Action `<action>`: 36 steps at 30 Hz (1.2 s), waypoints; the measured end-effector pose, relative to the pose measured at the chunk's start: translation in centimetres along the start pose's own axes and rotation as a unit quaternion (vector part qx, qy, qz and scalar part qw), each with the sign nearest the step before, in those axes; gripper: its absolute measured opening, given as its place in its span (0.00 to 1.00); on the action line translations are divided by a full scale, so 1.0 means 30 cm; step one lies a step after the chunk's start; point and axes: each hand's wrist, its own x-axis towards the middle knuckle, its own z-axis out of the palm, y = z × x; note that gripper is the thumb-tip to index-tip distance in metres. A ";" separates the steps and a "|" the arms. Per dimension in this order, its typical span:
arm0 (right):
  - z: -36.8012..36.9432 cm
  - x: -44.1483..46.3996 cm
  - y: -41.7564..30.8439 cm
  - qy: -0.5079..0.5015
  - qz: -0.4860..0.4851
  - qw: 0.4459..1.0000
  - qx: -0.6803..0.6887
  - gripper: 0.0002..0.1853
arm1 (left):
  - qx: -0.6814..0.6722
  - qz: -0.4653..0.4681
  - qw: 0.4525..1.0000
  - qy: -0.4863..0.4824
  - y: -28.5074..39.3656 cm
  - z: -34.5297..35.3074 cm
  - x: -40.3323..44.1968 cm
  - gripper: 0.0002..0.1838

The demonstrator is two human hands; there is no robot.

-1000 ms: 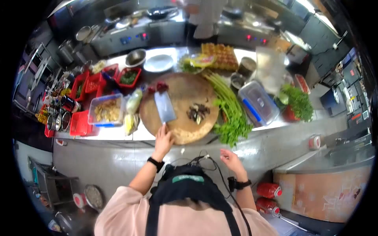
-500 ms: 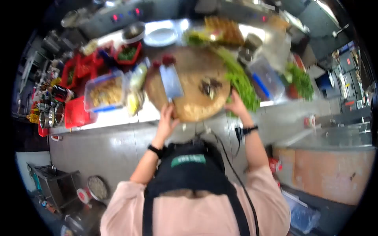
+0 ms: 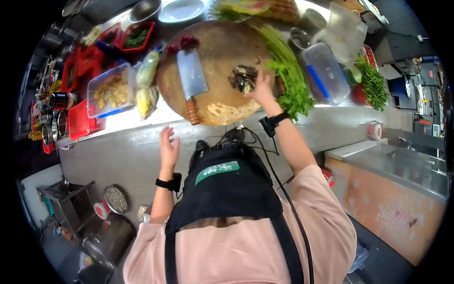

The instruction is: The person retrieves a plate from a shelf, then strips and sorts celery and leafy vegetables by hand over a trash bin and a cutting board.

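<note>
At the near edge of the worktop, middle stretch: one round wooden chopping board, its front rim reaching that edge. On the board, right half: one small heap of dark cut pieces. Right hand, over the board's right rim, thumb and fingers spread apart just beside the heap (whether the fingertips touch it, the view does not settle). Left hand, short of the worktop's near edge, fingers loosely bent and parted, nothing held. On the board, left half: one cleaver, flat, wooden handle towards the near rim; dark-red pieces just beyond the blade. Right of the board: celery, leaves to the near edge; one clear box with blue clip; leafy greens towards the worktop's right end. Left of the board: bagged vegetables; one clear tub of pale pieces; one red basket at the near left corner. Towards the far edge: one white plate, beside a metal bowl.
</note>
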 end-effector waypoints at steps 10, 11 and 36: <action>0.033 0.140 -0.045 0.012 -0.075 0.997 0.033 0.55 | 0.037 -0.035 0.998 0.040 0.083 0.096 -0.053 0.22; 0.033 0.170 -0.061 -0.001 -0.060 0.998 0.020 0.54 | 0.039 -0.043 0.998 0.038 0.095 0.098 -0.051 0.22; 0.102 -0.080 -0.124 -0.033 -0.299 0.954 -0.015 0.18 | 0.041 -0.097 0.993 0.052 -0.137 -0.094 -0.143 0.21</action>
